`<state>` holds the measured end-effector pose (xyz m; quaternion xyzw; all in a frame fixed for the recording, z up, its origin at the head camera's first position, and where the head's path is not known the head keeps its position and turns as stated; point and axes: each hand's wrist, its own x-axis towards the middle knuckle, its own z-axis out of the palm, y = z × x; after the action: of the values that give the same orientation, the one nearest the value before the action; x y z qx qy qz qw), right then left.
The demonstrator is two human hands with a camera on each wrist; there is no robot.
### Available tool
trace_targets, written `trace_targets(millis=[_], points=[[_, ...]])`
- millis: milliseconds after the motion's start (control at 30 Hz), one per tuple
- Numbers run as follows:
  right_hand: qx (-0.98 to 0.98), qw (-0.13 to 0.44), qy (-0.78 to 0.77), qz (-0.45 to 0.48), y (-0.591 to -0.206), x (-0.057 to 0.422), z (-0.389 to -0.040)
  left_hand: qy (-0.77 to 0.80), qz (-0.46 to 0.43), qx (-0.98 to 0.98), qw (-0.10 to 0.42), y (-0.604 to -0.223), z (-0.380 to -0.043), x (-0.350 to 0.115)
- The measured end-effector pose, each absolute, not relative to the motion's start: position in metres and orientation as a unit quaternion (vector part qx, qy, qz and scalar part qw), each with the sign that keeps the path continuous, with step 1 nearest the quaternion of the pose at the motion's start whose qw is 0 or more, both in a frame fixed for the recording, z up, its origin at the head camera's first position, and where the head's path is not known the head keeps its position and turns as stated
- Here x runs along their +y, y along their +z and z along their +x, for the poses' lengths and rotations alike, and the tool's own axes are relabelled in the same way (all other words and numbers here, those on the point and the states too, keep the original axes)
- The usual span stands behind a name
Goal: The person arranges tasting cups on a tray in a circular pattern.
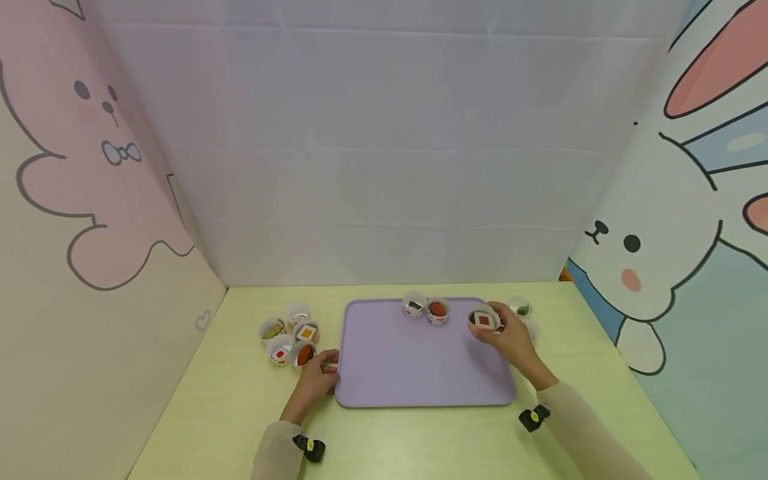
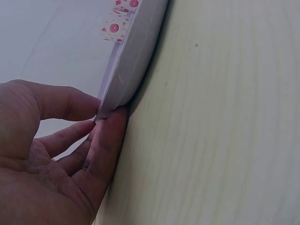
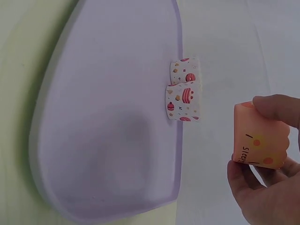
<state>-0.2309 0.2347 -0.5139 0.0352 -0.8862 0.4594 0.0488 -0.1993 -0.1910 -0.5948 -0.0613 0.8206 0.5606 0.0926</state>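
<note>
My left hand point(image 1: 318, 379) holds the left edge of a lilac tray point(image 1: 414, 367). In the left wrist view its thumb lies on the tray rim point(image 2: 123, 77) and fingers reach beneath. My right hand point(image 1: 513, 339) grips a small paper baking cup point(image 3: 260, 136), orange with printed writing, raised above the tray's right part. Inside it, the head view shows a white piece with a red square point(image 1: 485, 321). Two patterned paper cups stand side by side at the tray's back edge: one with a dark and white piece point(image 1: 414, 307), one with an orange-red filling point(image 1: 438, 311).
Left of the tray, several filled paper cups point(image 1: 279, 349) cluster close to my left hand. Beyond my right hand stand two more cups, one with a green filling point(image 1: 521, 307), the other point(image 1: 533, 330) partly hidden. A white curtain point(image 1: 384, 200) backs the pale yellow table point(image 1: 420, 443).
</note>
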Motion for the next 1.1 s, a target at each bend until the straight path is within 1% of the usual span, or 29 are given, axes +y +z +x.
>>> trace_targets(millis=[533, 1100], points=[[-0.910, 0.012, 0.414, 0.039, -0.534, 0.214, -0.249, 0.559, -0.062, 0.822, 0.092, -0.594, -0.199, -0.191], [-0.906, -0.030, 0.421, 0.037, -0.557, 0.199, -0.265, 0.560, -0.065, 0.821, 0.094, -0.593, -0.198, -0.191]])
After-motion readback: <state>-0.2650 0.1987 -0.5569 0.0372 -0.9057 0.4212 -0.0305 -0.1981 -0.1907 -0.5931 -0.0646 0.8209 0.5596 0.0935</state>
